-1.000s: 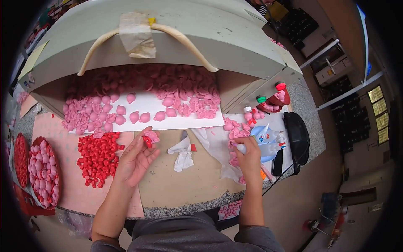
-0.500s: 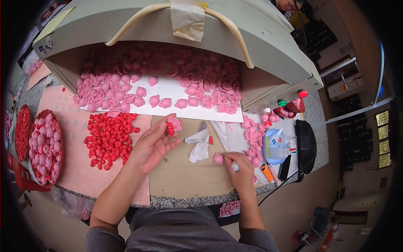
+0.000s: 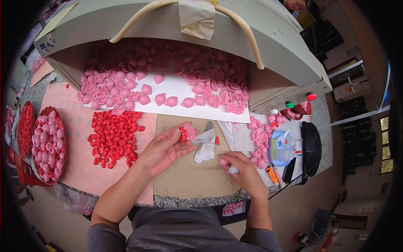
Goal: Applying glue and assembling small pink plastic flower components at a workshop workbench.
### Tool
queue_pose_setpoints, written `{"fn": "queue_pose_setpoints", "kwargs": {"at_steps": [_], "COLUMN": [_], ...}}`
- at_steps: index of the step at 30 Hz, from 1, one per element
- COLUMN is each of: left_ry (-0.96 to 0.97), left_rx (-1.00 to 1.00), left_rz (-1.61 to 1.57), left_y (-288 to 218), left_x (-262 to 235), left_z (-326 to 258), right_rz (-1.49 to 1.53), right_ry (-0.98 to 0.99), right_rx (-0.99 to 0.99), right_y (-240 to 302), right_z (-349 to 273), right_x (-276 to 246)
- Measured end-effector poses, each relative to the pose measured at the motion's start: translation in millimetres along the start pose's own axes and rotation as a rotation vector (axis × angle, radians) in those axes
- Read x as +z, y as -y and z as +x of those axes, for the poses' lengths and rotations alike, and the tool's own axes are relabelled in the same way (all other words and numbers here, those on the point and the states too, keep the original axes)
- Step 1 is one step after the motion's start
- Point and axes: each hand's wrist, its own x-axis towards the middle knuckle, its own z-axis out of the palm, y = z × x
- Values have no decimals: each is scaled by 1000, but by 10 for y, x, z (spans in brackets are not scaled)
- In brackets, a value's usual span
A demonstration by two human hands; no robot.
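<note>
Between the thumb and fingers of my left hand (image 3: 163, 154) is a pink cupped, frilled piece (image 3: 189, 132) with a glossy red piece (image 3: 183, 136) against its inner side. The other fingers of that hand are spread. My right hand (image 3: 247, 171) is closed around a small white squeeze bottle (image 3: 232, 169) with a purplish tip, tilted toward the left. At its thumb and forefinger is a round pink piece (image 3: 223, 161), partly covered by the fingers; I cannot tell if it is pinched. A crumpled white tissue (image 3: 205, 147) lies between both hands.
Red pieces (image 3: 112, 138) are heaped at left, beside a basket of pink balls (image 3: 63, 145). A grey open-fronted box (image 3: 289, 69) holds many pink pieces (image 3: 134, 84). At right are a blue dish (image 3: 277, 158) with bottles, an orange lighter (image 3: 271, 174) and a black bag (image 3: 311, 147).
The view has shifted slightly. My left hand has come right and nearer with the pink and red pieces. My right fingers have moved over the round pink piece, which lay beside them before.
</note>
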Motion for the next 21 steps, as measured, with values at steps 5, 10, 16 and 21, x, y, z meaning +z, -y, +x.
{"fn": "queue_pose_setpoints", "kwargs": {"at_steps": [5, 10, 16, 21], "left_ry": [57, 46, 31, 23], "left_rx": [-20, -20, -12, -21], "left_rz": [12, 66, 106, 123], "left_y": [25, 49, 77, 81], "left_x": [4, -23, 15, 21], "left_z": [28, 14, 39, 33], "right_rz": [94, 423, 459, 389], "right_ry": [-188, -335, -325, -354], "right_rx": [23, -4, -146, -193], "right_y": [108, 388, 532, 509], "right_z": [40, 355, 663, 706], "right_x": [65, 163, 316, 379]}}
